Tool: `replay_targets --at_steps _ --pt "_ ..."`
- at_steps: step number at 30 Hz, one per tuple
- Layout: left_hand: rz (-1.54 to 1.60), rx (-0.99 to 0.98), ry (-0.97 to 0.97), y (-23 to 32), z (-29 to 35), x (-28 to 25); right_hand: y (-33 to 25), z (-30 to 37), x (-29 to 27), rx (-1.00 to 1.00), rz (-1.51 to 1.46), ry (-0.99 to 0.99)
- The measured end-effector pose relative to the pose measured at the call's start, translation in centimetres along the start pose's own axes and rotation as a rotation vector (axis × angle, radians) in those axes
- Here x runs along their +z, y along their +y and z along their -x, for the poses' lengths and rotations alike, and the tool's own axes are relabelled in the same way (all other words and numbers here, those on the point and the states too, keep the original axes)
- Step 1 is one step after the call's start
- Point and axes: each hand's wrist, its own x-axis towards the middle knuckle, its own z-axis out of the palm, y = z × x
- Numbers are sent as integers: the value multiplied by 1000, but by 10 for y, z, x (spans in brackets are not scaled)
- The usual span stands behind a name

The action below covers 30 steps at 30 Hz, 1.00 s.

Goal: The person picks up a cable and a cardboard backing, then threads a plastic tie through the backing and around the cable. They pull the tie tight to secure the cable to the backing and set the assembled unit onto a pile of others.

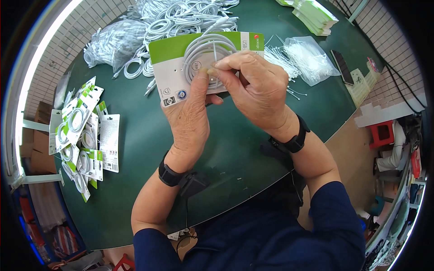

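Note:
My left hand (187,122) grips a green and white packaging card (169,72) from below, its thumb pressed on the front and its fingers mostly behind. Against the card lies a coiled white cable (192,50), with one connector end sticking up past the top edge. A thin white cable tie (214,49) crosses the coil. My right hand (262,86) is closed in a pinch at the coil's middle, where the tie runs down to the fingertips. The two thumbs nearly meet there, and the tie's lower end is hidden by them.
On the green table (235,158), a heap of coiled white cables (174,20) lies at the back. Carded cables (74,135) pile up at the left. Loose cable ties (278,58), a plastic bag of ties (312,58), a dark phone-like slab (342,67) and stacked cards (314,18) are right.

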Motion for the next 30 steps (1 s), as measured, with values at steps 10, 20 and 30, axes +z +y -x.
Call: replay_targets --at_steps 10,20,30 --pt "73 -74 31 -2 -1 -4 6 -9 -2 -220 123 -57" --pt "129 -140 25 -9 0 -6 12 -5 -2 -289 176 -149" --pt "131 30 15 13 1 4 -9 -3 -17 -368 102 -121"
